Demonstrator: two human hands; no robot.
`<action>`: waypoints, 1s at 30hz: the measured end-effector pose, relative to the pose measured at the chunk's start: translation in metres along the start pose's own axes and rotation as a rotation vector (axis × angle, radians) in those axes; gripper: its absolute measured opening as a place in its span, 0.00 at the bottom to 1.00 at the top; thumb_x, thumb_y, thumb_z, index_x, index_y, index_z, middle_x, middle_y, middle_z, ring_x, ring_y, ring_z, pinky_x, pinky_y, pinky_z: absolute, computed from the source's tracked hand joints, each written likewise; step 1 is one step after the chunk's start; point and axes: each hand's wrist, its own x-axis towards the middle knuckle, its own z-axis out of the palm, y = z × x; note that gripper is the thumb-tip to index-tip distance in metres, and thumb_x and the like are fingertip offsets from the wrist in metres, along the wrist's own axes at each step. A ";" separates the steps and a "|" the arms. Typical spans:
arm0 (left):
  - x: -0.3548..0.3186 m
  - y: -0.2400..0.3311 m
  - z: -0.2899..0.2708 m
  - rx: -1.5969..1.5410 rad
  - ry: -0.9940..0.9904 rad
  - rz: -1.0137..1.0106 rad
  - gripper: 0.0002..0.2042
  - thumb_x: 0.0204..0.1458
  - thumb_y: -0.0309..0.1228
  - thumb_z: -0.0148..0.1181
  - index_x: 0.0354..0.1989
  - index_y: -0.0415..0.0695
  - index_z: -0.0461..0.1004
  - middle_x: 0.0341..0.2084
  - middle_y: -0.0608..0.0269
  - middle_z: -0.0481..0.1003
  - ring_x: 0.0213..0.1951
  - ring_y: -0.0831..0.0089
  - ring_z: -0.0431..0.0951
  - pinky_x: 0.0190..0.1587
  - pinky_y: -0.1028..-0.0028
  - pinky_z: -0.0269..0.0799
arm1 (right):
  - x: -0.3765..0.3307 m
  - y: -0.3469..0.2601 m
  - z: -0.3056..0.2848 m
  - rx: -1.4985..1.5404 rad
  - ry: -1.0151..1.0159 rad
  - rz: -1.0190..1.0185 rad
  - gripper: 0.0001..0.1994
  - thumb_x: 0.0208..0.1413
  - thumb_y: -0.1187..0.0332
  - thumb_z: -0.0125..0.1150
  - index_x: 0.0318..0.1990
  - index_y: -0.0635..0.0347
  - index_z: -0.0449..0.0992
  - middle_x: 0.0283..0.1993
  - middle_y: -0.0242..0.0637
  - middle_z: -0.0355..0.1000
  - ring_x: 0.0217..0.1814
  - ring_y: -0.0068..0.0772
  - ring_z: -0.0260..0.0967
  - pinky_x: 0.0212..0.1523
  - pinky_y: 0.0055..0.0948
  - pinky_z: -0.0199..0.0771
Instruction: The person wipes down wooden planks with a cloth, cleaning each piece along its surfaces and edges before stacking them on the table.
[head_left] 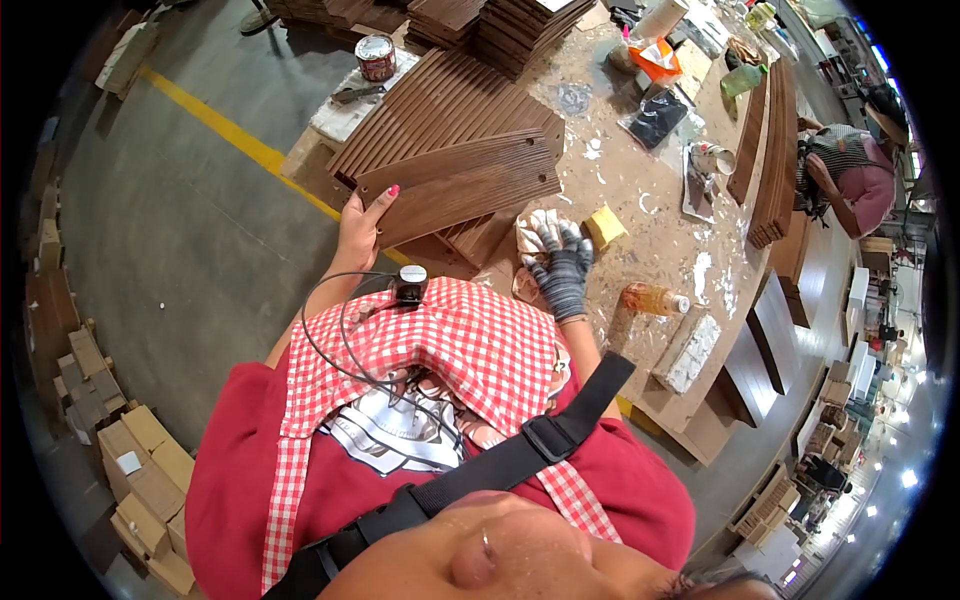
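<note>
We note the top slat (455,195): a long, dark brown wooden board with fine grooves along its length and small holes near its far end. It lies uppermost on a fanned pile of like slats (440,110) at the near left part of the surface (640,190).

Left hand (360,228): bare, nails painted red, raised from the lower edge; its grip is closed on the near end of the top slat, thumb on the upper face, fingers hidden beneath.

Right hand (562,270): in a grey knit glove, fingers spread and loose, resting on a paint-stained white rag (535,232) just right of the pile. It grasps nothing that we can see.

Around: a yellow sponge block (605,226) just beside the glove; a clear plastic bottle (655,298) lying on its side near the surface's front edge; a white block (688,348) next to it. Further off, a tin can (376,57) at the pile's left, an orange bag (656,58), and curved wooden strips (775,150) on the right side. The surface is spattered with white filler. Another person (850,175) bends beyond the right edge. Cardboard boxes (140,470) sit on the floor at left.
</note>
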 end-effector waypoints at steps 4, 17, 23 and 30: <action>-0.001 0.000 0.001 0.088 -0.027 0.075 0.22 0.51 0.26 0.64 0.54 0.37 0.64 0.48 0.60 0.71 0.49 0.73 0.72 0.52 0.73 0.69 | 0.005 0.010 0.013 0.118 -0.048 0.104 0.26 0.44 0.62 0.66 0.55 0.43 0.73 0.57 0.45 0.66 0.57 0.48 0.63 0.57 0.44 0.62; -0.009 0.012 0.019 0.290 -0.114 0.209 0.21 0.51 0.26 0.64 0.52 0.36 0.65 0.46 0.58 0.73 0.48 0.73 0.73 0.52 0.74 0.68 | 0.091 -0.078 -0.091 1.242 0.523 -0.026 0.17 0.53 0.69 0.63 0.51 0.59 0.70 0.54 0.40 0.65 0.55 0.38 0.64 0.54 0.36 0.68; 0.015 -0.027 0.000 0.152 -0.236 0.401 0.22 0.57 0.27 0.52 0.60 0.37 0.60 0.50 0.61 0.70 0.52 0.73 0.69 0.56 0.73 0.64 | 0.152 -0.174 -0.093 0.877 0.526 -0.559 0.22 0.45 0.73 0.61 0.52 0.56 0.71 0.53 0.43 0.68 0.58 0.49 0.61 0.59 0.40 0.60; -0.002 -0.032 -0.001 0.036 0.087 0.143 0.19 0.57 0.27 0.48 0.57 0.40 0.64 0.52 0.58 0.69 0.50 0.67 0.71 0.51 0.73 0.66 | 0.107 -0.171 -0.082 0.323 0.065 -0.637 0.31 0.55 0.45 0.51 0.64 0.48 0.61 0.66 0.44 0.54 0.70 0.47 0.46 0.69 0.54 0.37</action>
